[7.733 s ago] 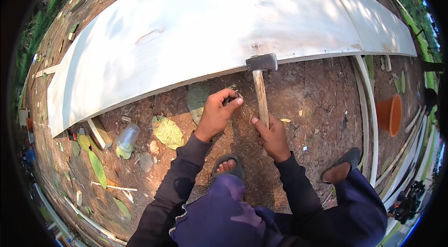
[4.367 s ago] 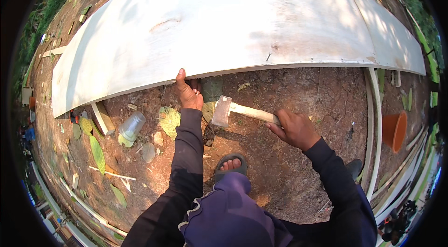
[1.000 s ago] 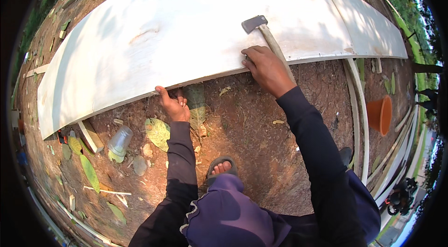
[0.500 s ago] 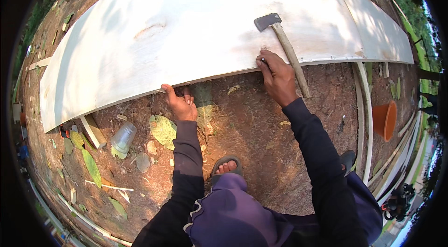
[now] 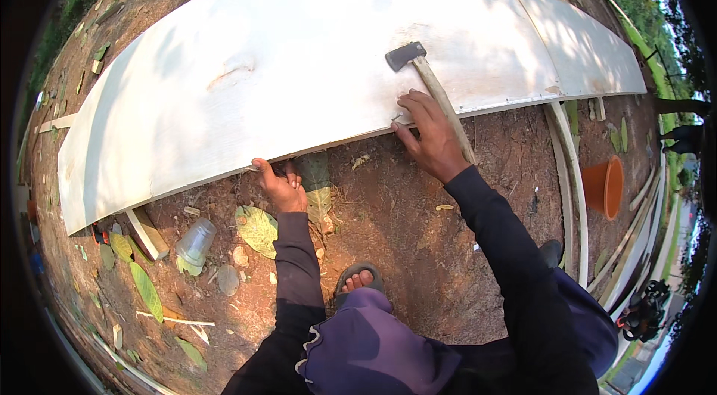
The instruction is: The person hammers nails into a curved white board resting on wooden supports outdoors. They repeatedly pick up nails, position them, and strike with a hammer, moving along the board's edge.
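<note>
A long pale plywood board (image 5: 299, 74) spans the view, raised above the ground. At its near edge my right hand (image 5: 432, 134) has thumb and forefinger apart, holding nothing. In the gap beside those fingertips is a small thin nail (image 5: 396, 118). A hatchet (image 5: 439, 93) with a wooden handle rests on the board just beyond this hand, its dark head away from me and its handle past the edge. Farther left, my left hand (image 5: 282, 187) is closed at the board's edge, thumb against it, fingers curled. What those fingers hold is hidden.
Below the board are a clear plastic cup (image 5: 196, 241), a wood block (image 5: 147, 234) and large leaves (image 5: 258, 231). An orange pot (image 5: 603, 187) lies beyond long wooden strips (image 5: 571, 186) on the right. My sandalled foot (image 5: 360, 279) stands on bare soil.
My right thumb and forefinger have parted from a pinch, leaving the nail visible between them. The left hand keeps its place at the edge. The whole view has shifted slightly.
</note>
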A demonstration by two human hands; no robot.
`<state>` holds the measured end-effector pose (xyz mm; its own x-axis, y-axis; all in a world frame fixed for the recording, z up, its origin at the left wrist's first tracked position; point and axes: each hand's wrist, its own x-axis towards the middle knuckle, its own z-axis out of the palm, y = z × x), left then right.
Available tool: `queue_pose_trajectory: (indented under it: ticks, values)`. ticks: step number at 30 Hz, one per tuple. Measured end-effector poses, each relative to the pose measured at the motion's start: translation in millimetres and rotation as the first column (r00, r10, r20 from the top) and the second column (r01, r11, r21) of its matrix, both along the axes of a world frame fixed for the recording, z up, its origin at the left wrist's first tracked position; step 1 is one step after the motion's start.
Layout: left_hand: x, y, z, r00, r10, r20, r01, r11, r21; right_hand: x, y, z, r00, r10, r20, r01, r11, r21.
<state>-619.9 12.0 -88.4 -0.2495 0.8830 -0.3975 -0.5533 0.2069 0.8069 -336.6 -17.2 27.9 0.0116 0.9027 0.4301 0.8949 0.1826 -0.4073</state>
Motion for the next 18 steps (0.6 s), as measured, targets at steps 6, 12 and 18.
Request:
queue_pose_trajectory:
  ticks: [6,12,18]
  values:
    - [-2,1,-3,0.999,0.041,0.01,-0.04,0.997,-0.065,26,-34,13,0.898,-0.386,0.213,0.439,0.824,-0.358]
    - [-4,2,-2,0.999,0.045,-0.008,-0.045,0.996,-0.074,6,-76,18,0.81,-0.44,-0.388,0.248,0.856,-0.454]
    - [-4,0,-6,0.999,0.053,-0.004,-0.053,0.995,-0.085,-26,-123,50,0.891,-0.352,-0.288,0.164,0.839,-0.519]
